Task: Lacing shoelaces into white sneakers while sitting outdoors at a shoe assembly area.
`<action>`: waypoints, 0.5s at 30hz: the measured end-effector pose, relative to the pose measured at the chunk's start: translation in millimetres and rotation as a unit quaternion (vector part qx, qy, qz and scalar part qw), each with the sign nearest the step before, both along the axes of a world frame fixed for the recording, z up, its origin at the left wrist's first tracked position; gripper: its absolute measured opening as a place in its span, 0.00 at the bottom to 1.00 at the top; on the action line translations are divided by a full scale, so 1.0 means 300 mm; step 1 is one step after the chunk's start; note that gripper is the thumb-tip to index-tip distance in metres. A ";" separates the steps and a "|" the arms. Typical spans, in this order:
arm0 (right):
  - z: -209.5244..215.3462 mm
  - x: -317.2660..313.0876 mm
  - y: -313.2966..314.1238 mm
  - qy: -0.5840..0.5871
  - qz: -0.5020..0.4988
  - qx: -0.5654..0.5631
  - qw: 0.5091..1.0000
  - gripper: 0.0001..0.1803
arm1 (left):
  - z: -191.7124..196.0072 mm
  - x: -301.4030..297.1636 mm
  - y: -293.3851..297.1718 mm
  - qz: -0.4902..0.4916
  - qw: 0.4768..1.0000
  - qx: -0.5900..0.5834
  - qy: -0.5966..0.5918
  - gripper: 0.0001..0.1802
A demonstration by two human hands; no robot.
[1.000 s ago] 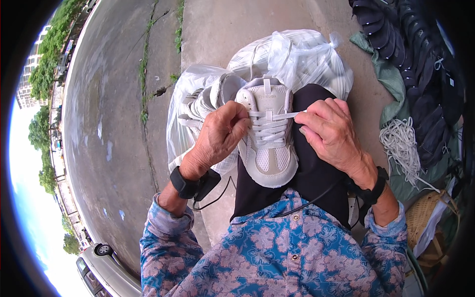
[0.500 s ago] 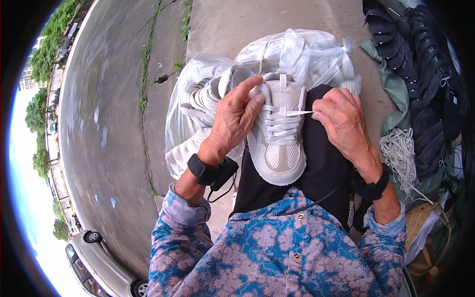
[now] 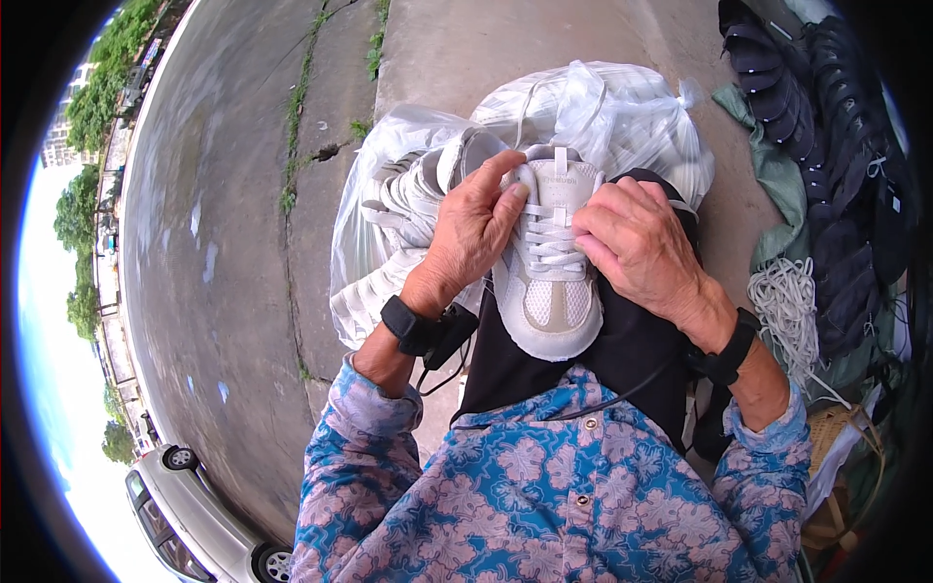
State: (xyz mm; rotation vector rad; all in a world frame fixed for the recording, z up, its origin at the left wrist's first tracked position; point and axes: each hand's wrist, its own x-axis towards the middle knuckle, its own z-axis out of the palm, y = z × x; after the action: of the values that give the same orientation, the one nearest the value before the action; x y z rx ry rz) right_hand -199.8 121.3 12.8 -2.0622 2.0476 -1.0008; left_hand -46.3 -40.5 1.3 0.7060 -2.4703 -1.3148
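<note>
- Looking down from head height, a blue and pink floral shirt (image 3: 544,496) fills the bottom centre of the frame, with both forearms rising from it.
- Just above, at the centre, a white sneaker (image 3: 546,282) rests on a dark lap (image 3: 632,340), toe pointing toward the shirt.
- At centre left, the left hand (image 3: 476,228) lies against the shoe's side, fingers bent around its upper edge and pressing on it; a black wrist strap (image 3: 413,325) sits below.
- At centre right, the right hand (image 3: 637,238) curls over the white laces (image 3: 552,233), fingers drawn together on them; whether it pinches a lace cannot be told.
- Behind the shoe, upper centre, clear plastic bags (image 3: 603,112) hold more white sneakers.
- At the right edge lie a bundle of white cord (image 3: 787,311) and a stack of dark shoes (image 3: 826,126).
- Upper left shows concrete pavement (image 3: 224,243); a silver car (image 3: 190,505) sits at lower left.
</note>
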 end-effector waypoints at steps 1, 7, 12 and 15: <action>0.001 0.000 -0.001 -0.002 0.005 0.008 1.000 0.08 | 0.000 0.001 0.000 0.003 1.000 -0.001 0.001 0.18; 0.015 0.000 -0.018 -0.004 0.012 0.026 1.000 0.07 | -0.002 0.001 0.004 0.001 0.999 -0.034 0.012 0.18; 0.018 -0.012 -0.031 -0.014 0.024 0.061 0.998 0.06 | -0.018 0.003 -0.004 -0.003 0.999 -0.044 0.019 0.17; 0.026 -0.017 -0.027 0.000 0.022 0.051 0.998 0.06 | -0.007 0.001 0.000 0.003 1.000 -0.024 0.006 0.18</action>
State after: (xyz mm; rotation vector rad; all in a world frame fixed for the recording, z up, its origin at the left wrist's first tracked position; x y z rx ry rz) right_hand -204.8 113.2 20.5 -2.0463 2.0002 -0.8692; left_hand -45.9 -40.4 -0.7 0.6910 -2.4797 -1.2485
